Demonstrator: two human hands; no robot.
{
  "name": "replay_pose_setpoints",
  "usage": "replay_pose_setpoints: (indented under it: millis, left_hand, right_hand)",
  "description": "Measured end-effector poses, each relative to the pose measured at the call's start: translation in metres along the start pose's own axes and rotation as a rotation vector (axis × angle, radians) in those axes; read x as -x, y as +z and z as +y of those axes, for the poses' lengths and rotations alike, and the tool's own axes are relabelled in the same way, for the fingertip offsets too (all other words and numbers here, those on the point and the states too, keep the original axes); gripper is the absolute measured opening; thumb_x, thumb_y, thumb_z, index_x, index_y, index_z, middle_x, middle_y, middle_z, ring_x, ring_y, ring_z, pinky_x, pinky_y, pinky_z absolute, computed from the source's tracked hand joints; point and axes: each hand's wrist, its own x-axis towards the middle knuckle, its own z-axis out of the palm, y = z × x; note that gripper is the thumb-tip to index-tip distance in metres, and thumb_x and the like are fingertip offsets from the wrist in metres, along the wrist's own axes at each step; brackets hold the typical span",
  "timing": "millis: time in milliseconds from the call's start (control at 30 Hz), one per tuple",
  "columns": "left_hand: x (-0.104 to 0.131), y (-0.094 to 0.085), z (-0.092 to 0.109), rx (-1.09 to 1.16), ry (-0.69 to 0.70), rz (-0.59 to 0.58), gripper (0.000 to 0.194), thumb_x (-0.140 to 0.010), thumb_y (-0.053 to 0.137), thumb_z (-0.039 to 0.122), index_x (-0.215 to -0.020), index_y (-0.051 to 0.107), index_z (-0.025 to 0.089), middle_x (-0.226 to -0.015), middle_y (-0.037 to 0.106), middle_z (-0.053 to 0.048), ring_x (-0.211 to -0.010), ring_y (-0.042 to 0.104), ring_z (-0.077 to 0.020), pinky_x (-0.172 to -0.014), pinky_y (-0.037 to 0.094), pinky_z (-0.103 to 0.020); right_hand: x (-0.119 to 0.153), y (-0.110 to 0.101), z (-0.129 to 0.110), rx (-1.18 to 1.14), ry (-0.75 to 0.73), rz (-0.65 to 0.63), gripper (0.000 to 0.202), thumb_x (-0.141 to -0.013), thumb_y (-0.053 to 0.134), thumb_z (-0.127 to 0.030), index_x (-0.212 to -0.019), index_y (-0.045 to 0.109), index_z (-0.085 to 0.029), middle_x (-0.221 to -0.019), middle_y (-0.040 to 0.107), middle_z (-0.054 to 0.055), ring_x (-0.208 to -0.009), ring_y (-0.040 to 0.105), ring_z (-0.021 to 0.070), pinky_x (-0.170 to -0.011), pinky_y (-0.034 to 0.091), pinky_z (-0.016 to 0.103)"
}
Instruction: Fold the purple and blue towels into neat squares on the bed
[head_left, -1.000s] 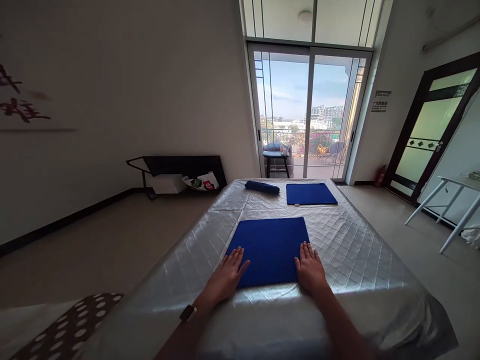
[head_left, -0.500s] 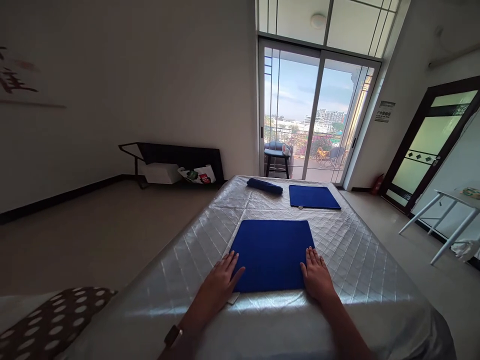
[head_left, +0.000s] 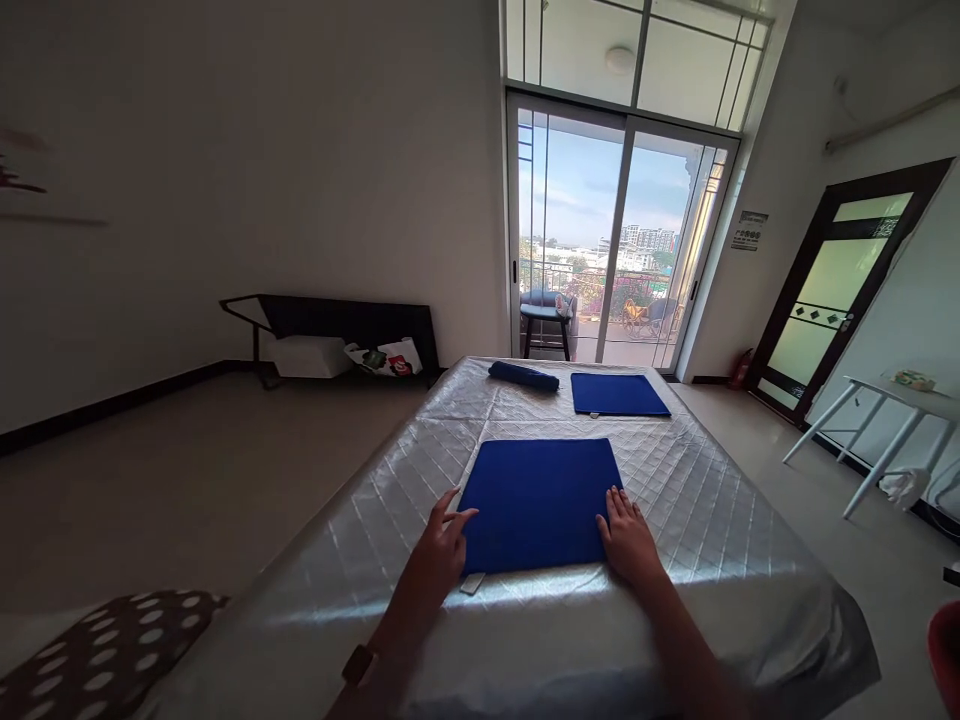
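Note:
A flat blue rectangular cloth point(head_left: 536, 505) lies on a table-like surface with a silvery quilted cover point(head_left: 390, 500). A small white tag point(head_left: 472, 583) sticks out at its near left corner. My left hand point(head_left: 435, 550) is at the cloth's left edge, thumb and index finger apart and the other fingers bent, with nothing seen in it. Whether it touches the cloth I cannot tell. My right hand point(head_left: 628, 535) lies flat over the right edge, fingers stretched out. Farther back are a second flat blue cloth point(head_left: 621, 394) and a dark blue roll point(head_left: 523, 377).
Past the far edge stand glass sliding doors point(head_left: 615, 240). Along the left wall is a low black bench point(head_left: 345, 325) with a white box point(head_left: 307, 357) under it. A white table point(head_left: 900, 400) stands at the right, and a polka-dot fabric point(head_left: 112, 655) is at the near left.
My left hand has lifted from lying flat, and its fingers have bent. My right hand stays flat at the right edge. The view has turned slightly right.

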Motion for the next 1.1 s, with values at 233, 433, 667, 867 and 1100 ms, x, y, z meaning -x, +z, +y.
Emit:
replay_pose_setpoints:
  millis: [233,433,667,867,1100]
  left_hand:
    - [0.002,0.005,-0.005,-0.022,0.029,-0.071,0.038,-0.089,0.035,0.013,-0.082,0.071,0.022,-0.118,0.071,-0.007,-0.091,0.073,-0.0178,-0.075,0.06,-0.029]
    - [0.003,0.005,-0.014,-0.005,0.031,-0.099,0.036,-0.085,0.038,0.012,-0.079,0.072,0.024,-0.113,0.073,-0.005,-0.094,0.073,-0.0178,-0.081,0.06,-0.029]
    - [0.007,-0.002,-0.019,0.012,0.006,-0.139,0.036,-0.082,0.039,0.017,-0.069,0.072,0.025,-0.116,0.074,-0.003,-0.085,0.073,-0.0172,-0.073,0.06,-0.027]
    - [0.009,-0.004,-0.016,-0.004,-0.046,-0.097,0.039,-0.086,0.038,0.02,-0.069,0.073,0.024,-0.121,0.071,-0.005,-0.081,0.073,-0.0166,-0.063,0.058,-0.025]
    - [0.003,-0.007,-0.01,-0.002,0.015,-0.097,0.041,-0.087,0.035,0.018,-0.072,0.073,0.023,-0.12,0.071,-0.006,-0.08,0.072,-0.016,-0.068,0.06,-0.027]
  right_hand:
    - [0.0,0.004,0.002,-0.005,-0.014,0.016,0.059,-0.102,0.029,-0.033,-0.156,0.028,-0.008,-0.162,0.027,0.013,-0.152,0.02,0.0213,-0.123,0.018,0.04]
    - [0.001,0.005,0.002,-0.034,-0.024,0.04,0.059,-0.102,0.029,-0.035,-0.155,0.031,-0.008,-0.161,0.029,0.012,-0.152,0.02,0.0216,-0.123,0.018,0.039]
    - [0.002,0.005,0.002,-0.04,-0.036,0.037,0.06,-0.101,0.026,-0.034,-0.155,0.03,-0.007,-0.161,0.027,0.011,-0.152,0.02,0.0227,-0.123,0.02,0.041]
    - [0.002,0.002,0.0,-0.05,-0.011,0.005,0.06,-0.102,0.026,-0.035,-0.156,0.029,-0.009,-0.162,0.026,0.011,-0.152,0.018,0.0215,-0.123,0.017,0.04]
    - [0.003,0.002,-0.001,-0.031,-0.012,0.01,0.06,-0.102,0.027,-0.033,-0.156,0.029,-0.008,-0.162,0.025,0.01,-0.152,0.018,0.0216,-0.124,0.017,0.04]
